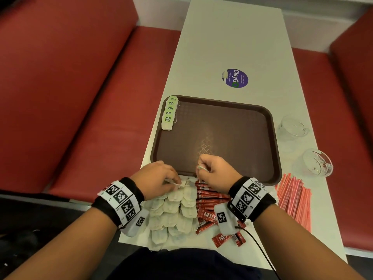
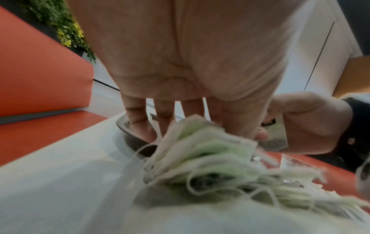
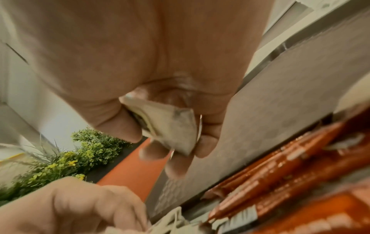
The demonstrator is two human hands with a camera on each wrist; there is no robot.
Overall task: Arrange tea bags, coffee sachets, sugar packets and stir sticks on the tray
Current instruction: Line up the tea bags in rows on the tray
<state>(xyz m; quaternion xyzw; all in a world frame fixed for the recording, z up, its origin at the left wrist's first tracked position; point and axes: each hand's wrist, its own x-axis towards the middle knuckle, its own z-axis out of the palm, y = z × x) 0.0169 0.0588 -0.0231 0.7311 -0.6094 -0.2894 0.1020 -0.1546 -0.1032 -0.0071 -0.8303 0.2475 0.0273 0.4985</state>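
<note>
A brown tray (image 1: pixel 238 126) lies on the white table, with several green-tagged tea bags (image 1: pixel 169 114) lined along its far left edge. In front of it, rows of pale tea bags (image 1: pixel 173 211) lie beside red coffee sachets (image 1: pixel 207 201) and red-striped stir sticks (image 1: pixel 292 197). My left hand (image 1: pixel 161 178) reaches down onto the top of the tea bag rows (image 2: pixel 200 150), its fingertips pinching a tea bag there. My right hand (image 1: pixel 212 170) hovers at the tray's near edge, its thumb and fingers curled round a tea bag (image 3: pixel 172 126).
Two clear glass bowls (image 1: pixel 292 126) (image 1: pixel 317 164) stand right of the tray. A purple round sticker (image 1: pixel 236 77) marks the table beyond it. Red bench seats (image 1: pixel 80 98) flank the table on both sides. A black cable (image 1: pixel 256 247) trails from my right wrist.
</note>
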